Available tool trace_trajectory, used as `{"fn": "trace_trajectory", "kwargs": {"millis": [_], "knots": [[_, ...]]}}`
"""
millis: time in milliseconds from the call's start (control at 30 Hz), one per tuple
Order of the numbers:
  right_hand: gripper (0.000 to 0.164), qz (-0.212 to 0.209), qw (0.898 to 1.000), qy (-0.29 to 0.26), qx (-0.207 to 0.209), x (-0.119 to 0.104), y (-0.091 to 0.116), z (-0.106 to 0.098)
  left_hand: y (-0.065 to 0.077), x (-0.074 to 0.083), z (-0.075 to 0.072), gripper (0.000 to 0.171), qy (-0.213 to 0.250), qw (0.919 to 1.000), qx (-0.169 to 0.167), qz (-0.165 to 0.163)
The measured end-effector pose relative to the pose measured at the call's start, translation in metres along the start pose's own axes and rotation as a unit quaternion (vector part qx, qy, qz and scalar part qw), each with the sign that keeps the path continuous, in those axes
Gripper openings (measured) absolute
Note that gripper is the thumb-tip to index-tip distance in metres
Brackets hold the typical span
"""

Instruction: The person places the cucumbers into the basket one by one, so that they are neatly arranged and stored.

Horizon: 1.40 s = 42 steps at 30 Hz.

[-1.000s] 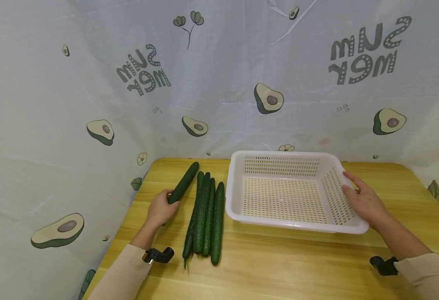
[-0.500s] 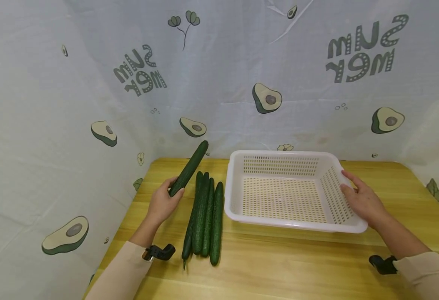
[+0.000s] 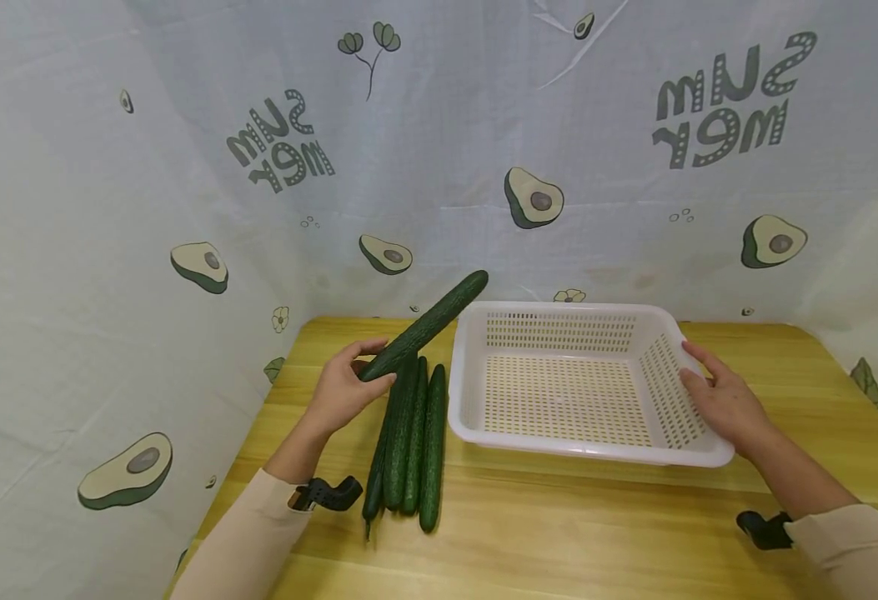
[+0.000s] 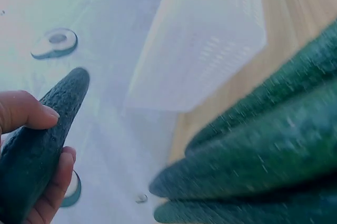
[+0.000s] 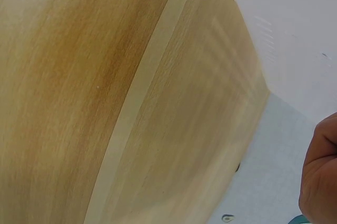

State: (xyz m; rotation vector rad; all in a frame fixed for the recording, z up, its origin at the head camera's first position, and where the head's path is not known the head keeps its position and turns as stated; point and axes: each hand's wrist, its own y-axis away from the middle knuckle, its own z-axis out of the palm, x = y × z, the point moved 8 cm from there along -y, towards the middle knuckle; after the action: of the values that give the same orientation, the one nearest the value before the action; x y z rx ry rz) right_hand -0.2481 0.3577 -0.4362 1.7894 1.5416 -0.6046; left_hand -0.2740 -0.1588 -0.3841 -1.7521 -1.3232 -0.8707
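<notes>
My left hand (image 3: 348,387) pinches one end of a dark green cucumber (image 3: 431,323) between thumb and fingers. The cucumber is raised and tilted, its far tip overlapping the basket's back left corner in the head view. In the left wrist view the same cucumber (image 4: 42,145) shows with thumb and fingers on either side. Several more cucumbers (image 3: 414,450) lie side by side below the left hand. My right hand (image 3: 731,404) grips the right rim of a white slotted plastic basket (image 3: 544,450), which holds nothing. In the right wrist view only a bit of the hand (image 5: 321,176) shows.
A yellow wooden table (image 3: 559,533) carries the basket and the cucumbers. Behind it and at the left hangs a pale cloth (image 3: 439,150) printed with avocados. A black wrist camera (image 3: 329,493) sits on the left wrist, another (image 3: 765,530) on the right.
My left hand has lifted the cucumber off the table and swung it rightward, over the other cucumbers toward the basket. The right hand and basket have stayed in place.
</notes>
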Motion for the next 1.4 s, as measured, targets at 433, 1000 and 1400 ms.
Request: {"fn": "trace_trajectory", "kwargs": {"millis": [433, 1000, 1400], "knots": [[0.07, 0.006, 1.0, -0.012, 0.005, 0.002, 0.005, 0.003, -0.016, 0.025, 0.027, 0.045, 0.059, 0.9971, -0.045, 0.018], [0.069, 0.009, 1.0, -0.009, 0.007, 0.0, 0.012, 0.006, -0.045, 0.025, 0.072, 0.04, 0.186, 0.9823, -0.016, -0.021], [0.067, 0.002, 1.0, -0.005, 0.013, -0.003, 0.019, 0.007, -0.072, 0.052, 0.119, 0.038, 0.075, 0.9927, -0.09, -0.026]]}}
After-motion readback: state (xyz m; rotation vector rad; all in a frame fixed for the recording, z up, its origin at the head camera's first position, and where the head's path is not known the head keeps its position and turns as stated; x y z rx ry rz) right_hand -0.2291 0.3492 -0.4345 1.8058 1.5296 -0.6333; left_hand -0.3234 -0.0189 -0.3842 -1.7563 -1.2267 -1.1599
